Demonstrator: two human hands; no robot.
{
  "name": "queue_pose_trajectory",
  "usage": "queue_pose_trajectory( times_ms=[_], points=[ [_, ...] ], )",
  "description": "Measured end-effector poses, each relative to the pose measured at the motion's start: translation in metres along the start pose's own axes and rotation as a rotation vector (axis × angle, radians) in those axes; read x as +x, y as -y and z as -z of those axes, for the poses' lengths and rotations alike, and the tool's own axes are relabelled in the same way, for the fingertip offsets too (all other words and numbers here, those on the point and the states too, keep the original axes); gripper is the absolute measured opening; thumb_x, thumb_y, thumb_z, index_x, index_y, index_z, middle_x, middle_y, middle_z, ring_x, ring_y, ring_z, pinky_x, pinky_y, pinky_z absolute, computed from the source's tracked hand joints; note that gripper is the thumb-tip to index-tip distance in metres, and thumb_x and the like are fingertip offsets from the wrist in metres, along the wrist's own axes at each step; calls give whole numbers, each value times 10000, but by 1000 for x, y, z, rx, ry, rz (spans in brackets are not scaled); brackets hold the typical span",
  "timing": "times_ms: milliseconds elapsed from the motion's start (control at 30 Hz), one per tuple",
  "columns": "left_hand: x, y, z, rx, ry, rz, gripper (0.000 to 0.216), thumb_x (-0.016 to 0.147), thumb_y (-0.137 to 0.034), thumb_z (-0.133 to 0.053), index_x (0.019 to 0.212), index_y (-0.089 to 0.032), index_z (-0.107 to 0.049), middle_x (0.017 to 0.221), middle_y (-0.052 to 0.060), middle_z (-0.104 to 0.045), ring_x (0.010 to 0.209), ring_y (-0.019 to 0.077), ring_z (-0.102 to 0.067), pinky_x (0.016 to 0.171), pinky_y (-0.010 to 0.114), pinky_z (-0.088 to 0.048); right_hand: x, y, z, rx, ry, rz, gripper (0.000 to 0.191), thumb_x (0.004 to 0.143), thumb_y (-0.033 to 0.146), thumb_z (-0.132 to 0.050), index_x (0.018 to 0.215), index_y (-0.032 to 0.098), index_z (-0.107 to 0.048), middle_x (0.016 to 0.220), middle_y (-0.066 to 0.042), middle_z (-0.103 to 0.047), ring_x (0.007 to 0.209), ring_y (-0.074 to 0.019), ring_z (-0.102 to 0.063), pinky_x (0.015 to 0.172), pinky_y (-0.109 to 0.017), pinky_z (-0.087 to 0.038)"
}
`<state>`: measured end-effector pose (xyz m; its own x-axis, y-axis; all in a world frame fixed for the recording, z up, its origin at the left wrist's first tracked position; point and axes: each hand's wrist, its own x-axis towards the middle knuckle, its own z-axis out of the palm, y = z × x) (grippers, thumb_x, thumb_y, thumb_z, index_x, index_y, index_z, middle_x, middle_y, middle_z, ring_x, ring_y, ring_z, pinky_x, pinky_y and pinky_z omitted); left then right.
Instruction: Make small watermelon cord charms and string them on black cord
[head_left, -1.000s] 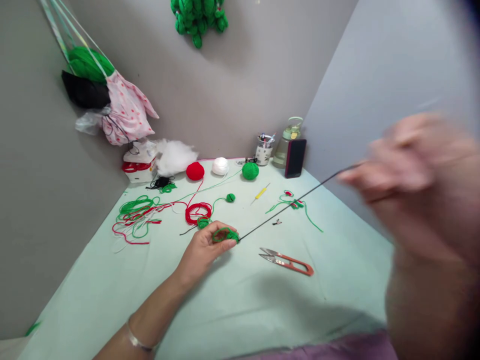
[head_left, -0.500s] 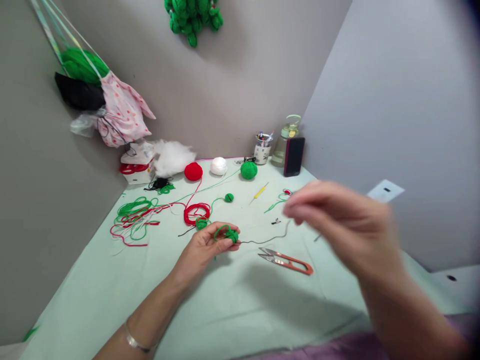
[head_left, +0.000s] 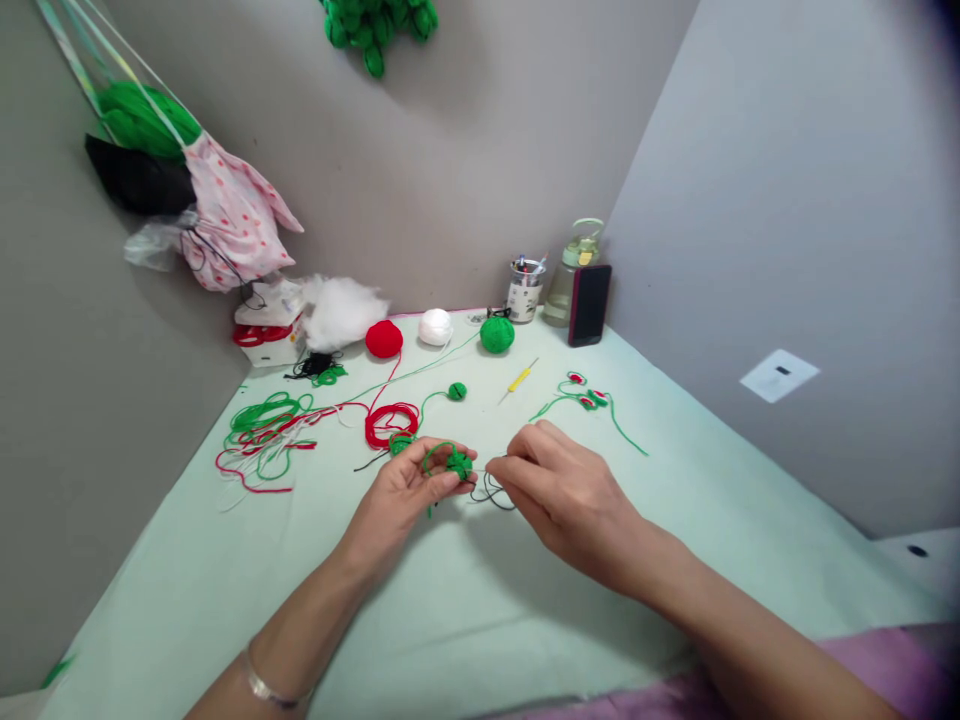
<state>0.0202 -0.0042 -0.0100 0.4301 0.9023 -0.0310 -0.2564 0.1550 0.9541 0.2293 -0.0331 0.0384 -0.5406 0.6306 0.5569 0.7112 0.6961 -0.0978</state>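
Table (head_left: 420, 630) biggest; cut off by bottom edge below left hand (head_left: 397, 500). Purple cloth (head_left: 881, 660) overlaps its near side under the right forearm, also cut off. Dotted bag (head_left: 232, 215) hangs beyond left hand, up and to the left; strap tops out of frame. Right hand (head_left: 574, 490) just right of the left, fingertips pinched on a thin pale sliver (head_left: 480, 470); fingers cover the rest, can't tell needle or thread. Bottle (head_left: 559, 295) beyond right hand, partly behind phone (head_left: 591, 305). Red yarn coil (head_left: 370, 428) just beyond left hand. Green knitted piece (head_left: 459, 462) sits in left thumb-and-finger grip, lower part covered by thumb. Small green ball (head_left: 402, 441) half hidden behind left knuckles. Black thread (head_left: 491, 495) loops between hands, disappears behind right fingers.
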Motion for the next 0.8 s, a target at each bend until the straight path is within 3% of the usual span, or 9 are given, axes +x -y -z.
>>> queue_pose_trajectory(
  times_ms=[533,800],
  points=[
    [0,2,-1,106,-58,-29,194,825,-271,-747,987,-187,-682,966,31,-687,904,165,-631,881,313,-514,-1,0,-5,-42,47,31,300,913,-14,-430,737,132,-625,734,-55,-487,673,-168,-361,590,-292,-314],
    [1,0,-5,48,-78,-6,209,785,-269,-783,938,-181,-671,908,26,-683,875,165,-627,882,343,-528,-3,0,-11,240,15,-118,205,975,92,-471,890,130,-654,773,-47,-516,740,-160,-465,655,-280,-378]
  ],
)
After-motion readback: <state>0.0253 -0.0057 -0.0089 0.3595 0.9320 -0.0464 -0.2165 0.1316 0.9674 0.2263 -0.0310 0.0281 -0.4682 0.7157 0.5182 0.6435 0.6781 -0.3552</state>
